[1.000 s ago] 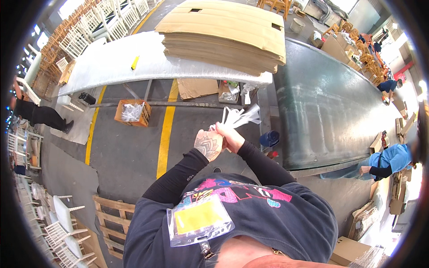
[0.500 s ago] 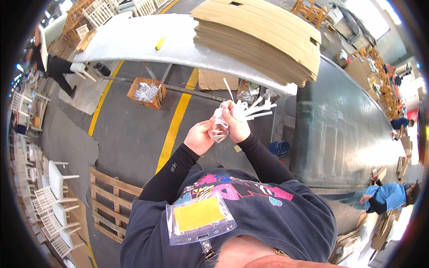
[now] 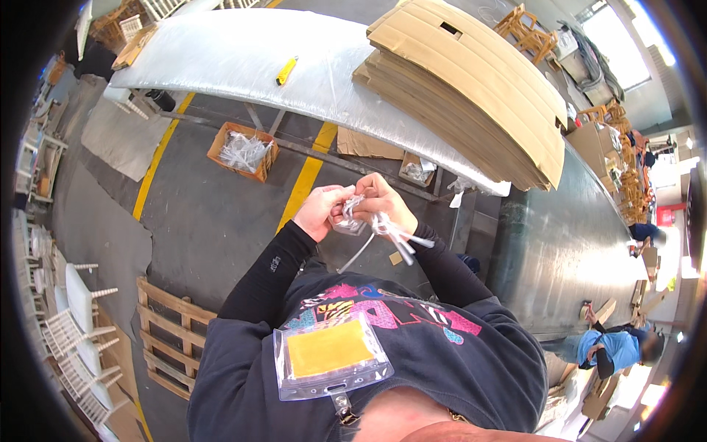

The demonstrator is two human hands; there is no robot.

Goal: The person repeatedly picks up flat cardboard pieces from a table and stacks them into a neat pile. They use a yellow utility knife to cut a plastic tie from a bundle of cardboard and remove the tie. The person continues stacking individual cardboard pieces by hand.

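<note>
In front of my chest, both hands are close together on a bunch of white ribbon-like strips [image 3: 394,234] and a small clear plastic bag [image 3: 348,225]. My left hand [image 3: 318,211] is closed, thumb and fingers pinching at the bag's top. Wrapped round the strips, my right hand [image 3: 388,200] has its fingertips against the left one's. Loose strip ends hang from beneath the right hand toward the lower right, and one trails down to the left. What lies between the fingertips is partly hidden.
Ahead stands a long table with a silvery covering [image 3: 221,55], bearing a yellow utility knife [image 3: 286,71] and stacked cardboard sheets [image 3: 471,81]. Below it are a box of white strips [image 3: 244,153] and another box [image 3: 418,169]. A wooden pallet [image 3: 166,331] lies left; a person in blue [image 3: 618,350] is at right.
The strips have swung from pointing up and right to hanging downward. My right hand has turned over them, its fingers now nearer the left hand. The view has shifted slightly.
</note>
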